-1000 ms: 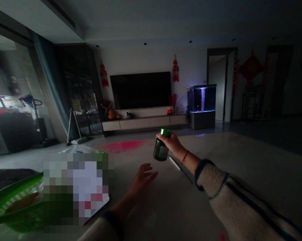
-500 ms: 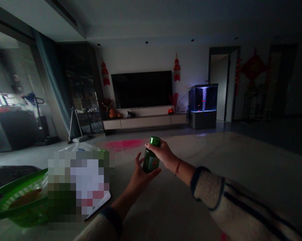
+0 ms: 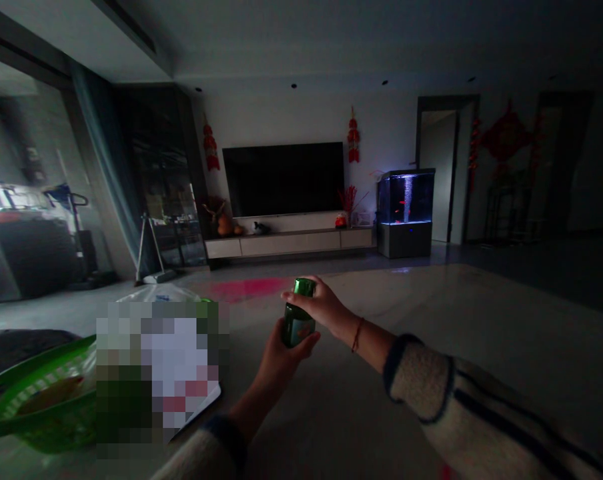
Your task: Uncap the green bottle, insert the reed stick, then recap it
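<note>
A small dark green bottle (image 3: 297, 320) with a shiny green cap is held upright above a pale table (image 3: 481, 320). My left hand (image 3: 281, 357) wraps around the bottle's lower body from below. My right hand (image 3: 320, 308) grips the top, with its fingers around the cap. A red string circles the right wrist. Both sleeves are cream knit with dark stripes.
A green plastic basket (image 3: 36, 407) stands at the left, beside a blurred patch and a white card. Across the dim room are a wall television (image 3: 283, 179), a low cabinet, a lit fish tank (image 3: 405, 200) and a doorway at the right.
My right hand brought the bottle down and leftward. My left hand, open a second ago, rose and closed around the bottle's lower part.
</note>
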Motion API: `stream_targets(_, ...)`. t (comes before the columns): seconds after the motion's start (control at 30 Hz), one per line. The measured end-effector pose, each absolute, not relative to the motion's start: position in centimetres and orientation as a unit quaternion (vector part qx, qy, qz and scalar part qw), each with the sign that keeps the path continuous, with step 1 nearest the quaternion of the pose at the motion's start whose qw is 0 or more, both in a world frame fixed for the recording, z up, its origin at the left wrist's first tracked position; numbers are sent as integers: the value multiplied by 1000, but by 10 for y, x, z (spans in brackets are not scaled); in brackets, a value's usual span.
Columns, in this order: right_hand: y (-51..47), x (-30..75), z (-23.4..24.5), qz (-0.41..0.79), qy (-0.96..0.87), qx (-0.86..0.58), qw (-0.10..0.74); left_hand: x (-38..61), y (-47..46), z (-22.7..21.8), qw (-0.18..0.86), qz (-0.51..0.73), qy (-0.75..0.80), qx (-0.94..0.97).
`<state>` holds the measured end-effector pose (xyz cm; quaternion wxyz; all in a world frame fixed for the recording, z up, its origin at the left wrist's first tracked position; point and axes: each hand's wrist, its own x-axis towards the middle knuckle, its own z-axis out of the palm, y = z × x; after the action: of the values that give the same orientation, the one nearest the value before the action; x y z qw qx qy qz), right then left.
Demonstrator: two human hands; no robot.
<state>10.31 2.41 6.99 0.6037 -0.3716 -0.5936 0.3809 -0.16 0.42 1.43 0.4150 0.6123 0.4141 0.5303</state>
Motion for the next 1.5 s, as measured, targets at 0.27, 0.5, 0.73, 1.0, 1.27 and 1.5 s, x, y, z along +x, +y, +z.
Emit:
stream_targets(0.27, 17, 151, 107, 180, -726, -458, 480, -7, 3, 12, 365, 476, 439, 669)
stream_targets(0.5, 3, 172, 121, 149, -795, -496, 317, -3, -3, 9, 363, 456, 415, 698)
stream_targets(0.73, 4, 178, 121, 152, -814, -484, 285, -2, -7, 13, 321, 449, 433, 713)
stream_targets(1.0, -9, 187, 130, 243, -815, -477, 223, -1, -13, 16, 256, 456, 445, 727)
stream_targets(1.27, -10, 197, 131, 254, -849, -425, 185, 2, -18, 17, 274, 442, 450, 726)
stream_targets(1.5, -12, 202, 129, 233, -880, -363, 198, 4, -19, 18, 312, 437, 456, 709)
